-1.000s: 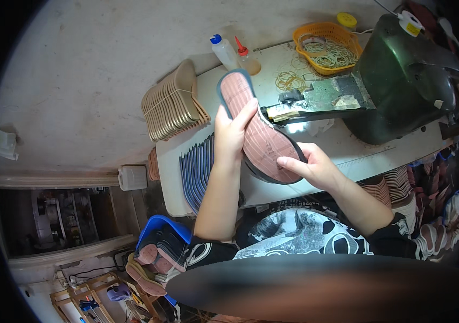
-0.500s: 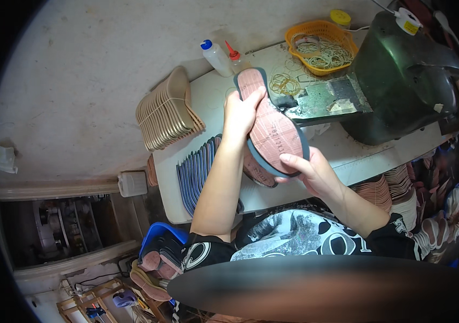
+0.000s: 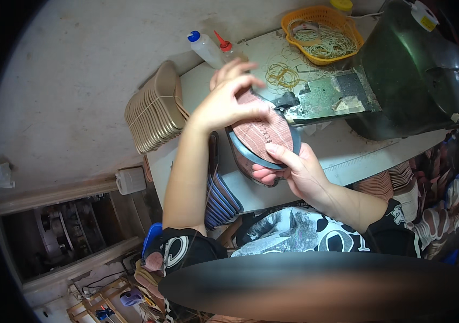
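Observation:
A shoe insole point(image 3: 263, 129) with a pink, line-patterned face and dark blue-grey rim is held up over the table, close to the tip of a green machine's arm point(image 3: 326, 96). My right hand point(image 3: 300, 168) grips its wide end, thumb on the pink face and fingers underneath. Over its narrower end is my left hand point(image 3: 229, 102), fingers apart and slightly blurred, thumb along the pink face; that hand hides much of the narrow end. Under the held piece, another pink insole point(image 3: 244, 164) shows in part. A row of blue-edged insoles point(image 3: 221, 199) stands beside my left forearm.
Banded tan insoles point(image 3: 157, 110) lean at the wall. Behind are a blue-capped bottle point(image 3: 205, 48), a red-tipped bottle point(image 3: 229, 49), loose rubber bands point(image 3: 282, 76) and a yellow basket point(image 3: 324, 15) of bands. The green machine body point(image 3: 407, 81) fills the right side. More insole stacks point(image 3: 375, 185) sit below the table's edge.
My left hand has loosened from the insole's narrow end and its fingers have spread. The insole has shifted slightly left and down, with my right hand still gripping it. The whole view has shifted slightly.

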`<move>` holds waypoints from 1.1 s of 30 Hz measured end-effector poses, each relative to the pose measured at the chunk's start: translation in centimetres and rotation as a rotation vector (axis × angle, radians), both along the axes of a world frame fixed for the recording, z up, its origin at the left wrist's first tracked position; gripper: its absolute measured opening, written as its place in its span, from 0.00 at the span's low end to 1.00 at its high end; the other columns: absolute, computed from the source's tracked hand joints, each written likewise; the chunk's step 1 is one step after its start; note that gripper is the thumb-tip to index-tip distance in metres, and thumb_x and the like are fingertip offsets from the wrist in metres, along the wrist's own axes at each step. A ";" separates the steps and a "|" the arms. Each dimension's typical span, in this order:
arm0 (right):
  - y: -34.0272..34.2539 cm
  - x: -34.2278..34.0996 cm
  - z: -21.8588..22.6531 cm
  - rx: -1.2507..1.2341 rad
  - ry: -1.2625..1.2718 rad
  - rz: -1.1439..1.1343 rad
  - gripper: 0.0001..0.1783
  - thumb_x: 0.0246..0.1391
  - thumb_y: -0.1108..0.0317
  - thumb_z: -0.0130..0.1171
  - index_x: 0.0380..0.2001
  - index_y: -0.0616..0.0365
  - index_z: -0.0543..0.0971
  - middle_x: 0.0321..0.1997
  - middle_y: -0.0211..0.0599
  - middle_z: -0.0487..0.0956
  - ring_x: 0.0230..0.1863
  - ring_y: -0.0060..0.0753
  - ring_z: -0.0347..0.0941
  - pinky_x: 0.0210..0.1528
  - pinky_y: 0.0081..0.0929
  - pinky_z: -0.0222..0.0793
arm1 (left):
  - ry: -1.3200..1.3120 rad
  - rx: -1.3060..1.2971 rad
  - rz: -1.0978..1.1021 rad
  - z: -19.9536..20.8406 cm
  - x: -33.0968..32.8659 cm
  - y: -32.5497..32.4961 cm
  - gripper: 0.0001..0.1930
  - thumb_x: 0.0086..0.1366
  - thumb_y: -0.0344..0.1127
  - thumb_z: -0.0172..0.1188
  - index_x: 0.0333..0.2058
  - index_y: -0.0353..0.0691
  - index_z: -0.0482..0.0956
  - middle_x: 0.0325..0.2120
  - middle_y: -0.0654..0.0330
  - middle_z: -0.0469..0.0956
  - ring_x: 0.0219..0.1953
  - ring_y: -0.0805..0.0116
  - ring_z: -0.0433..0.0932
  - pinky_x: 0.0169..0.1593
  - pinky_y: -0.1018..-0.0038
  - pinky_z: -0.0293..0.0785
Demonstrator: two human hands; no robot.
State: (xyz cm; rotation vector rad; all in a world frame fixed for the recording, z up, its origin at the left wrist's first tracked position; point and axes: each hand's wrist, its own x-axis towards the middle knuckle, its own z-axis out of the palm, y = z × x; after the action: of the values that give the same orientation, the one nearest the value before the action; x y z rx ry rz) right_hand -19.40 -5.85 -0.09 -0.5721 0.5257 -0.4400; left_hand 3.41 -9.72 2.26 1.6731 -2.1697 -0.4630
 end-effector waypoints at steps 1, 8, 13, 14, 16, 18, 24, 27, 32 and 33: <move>-0.2 0.2 0.1 0.017 -0.001 0.021 0.20 0.59 0.59 0.55 0.41 0.69 0.76 0.35 0.48 0.80 0.33 0.35 0.80 0.35 0.24 0.77 | 0.056 0.092 -0.073 0.5 0.3 -0.2 0.27 0.45 0.57 0.66 0.41 0.47 0.77 0.55 0.61 0.68 0.65 0.53 0.54 0.67 0.52 0.37; -0.9 1.9 0.2 0.025 0.003 -0.034 0.21 0.59 0.58 0.55 0.43 0.69 0.74 0.36 0.49 0.80 0.35 0.34 0.80 0.36 0.25 0.77 | 0.003 0.415 -0.190 2.5 1.7 -3.2 0.26 0.43 0.56 0.70 0.33 0.44 0.74 0.33 0.66 0.72 0.45 0.67 0.69 0.66 0.56 0.36; -0.9 2.0 0.3 0.006 -0.052 -0.059 0.21 0.63 0.60 0.51 0.48 0.69 0.72 0.40 0.48 0.79 0.40 0.36 0.79 0.41 0.26 0.77 | -0.052 0.534 -0.053 3.3 1.7 -3.1 0.26 0.47 0.58 0.68 0.34 0.42 0.75 0.33 0.64 0.74 0.45 0.65 0.67 0.60 0.58 0.53; -1.0 2.0 0.2 0.009 -0.051 -0.054 0.21 0.63 0.60 0.51 0.48 0.69 0.72 0.40 0.48 0.79 0.40 0.36 0.79 0.41 0.26 0.77 | -0.048 0.463 -0.078 3.2 1.8 -2.9 0.26 0.48 0.57 0.68 0.35 0.40 0.76 0.32 0.64 0.74 0.43 0.67 0.68 0.54 0.62 0.59; -1.1 2.0 0.3 0.020 -0.044 -0.056 0.22 0.63 0.60 0.49 0.50 0.69 0.71 0.42 0.49 0.79 0.42 0.36 0.79 0.42 0.26 0.77 | -0.043 0.396 -0.098 3.0 2.2 -2.6 0.25 0.50 0.55 0.68 0.35 0.39 0.76 0.31 0.63 0.74 0.40 0.68 0.69 0.49 0.66 0.65; -1.3 2.1 0.6 0.022 -0.026 -0.039 0.22 0.64 0.60 0.48 0.50 0.70 0.71 0.44 0.49 0.78 0.42 0.37 0.79 0.43 0.26 0.77 | 0.175 0.556 -0.094 3.0 2.5 -2.5 0.24 0.51 0.52 0.68 0.36 0.37 0.76 0.26 0.63 0.73 0.32 0.73 0.69 0.38 0.75 0.67; -1.8 2.0 0.7 0.019 -0.027 -0.039 0.24 0.65 0.58 0.46 0.50 0.71 0.71 0.44 0.49 0.78 0.42 0.37 0.79 0.42 0.25 0.78 | 0.244 0.549 0.105 2.7 2.2 0.3 0.21 0.54 0.50 0.67 0.31 0.37 0.75 0.21 0.67 0.70 0.28 0.79 0.67 0.32 0.78 0.65; -2.0 1.9 0.5 -0.007 -0.040 -0.036 0.24 0.65 0.57 0.45 0.49 0.72 0.71 0.43 0.49 0.78 0.39 0.38 0.80 0.40 0.24 0.79 | 0.230 0.526 0.155 2.3 2.1 1.4 0.20 0.56 0.50 0.66 0.30 0.37 0.74 0.21 0.70 0.69 0.27 0.81 0.66 0.30 0.79 0.64; -2.6 1.4 0.9 -0.023 0.062 -0.014 0.21 0.62 0.59 0.50 0.43 0.71 0.74 0.35 0.46 0.80 0.32 0.31 0.80 0.33 0.21 0.79 | 0.376 0.517 0.337 1.5 0.8 4.2 0.22 0.57 0.52 0.65 0.29 0.34 0.76 0.21 0.67 0.73 0.24 0.81 0.68 0.26 0.81 0.65; -2.8 1.2 0.6 -0.042 0.078 -0.004 0.20 0.61 0.59 0.52 0.42 0.69 0.75 0.34 0.43 0.81 0.30 0.29 0.80 0.31 0.19 0.79 | 0.401 0.500 0.376 1.5 0.2 4.7 0.23 0.58 0.52 0.64 0.28 0.32 0.76 0.21 0.66 0.74 0.23 0.81 0.69 0.25 0.81 0.66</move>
State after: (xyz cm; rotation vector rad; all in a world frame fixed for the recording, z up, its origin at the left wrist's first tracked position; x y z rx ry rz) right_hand -18.16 -8.63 0.48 -0.6307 0.5929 -0.4350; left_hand 3.63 -5.03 3.80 1.9668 -1.4822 -1.1805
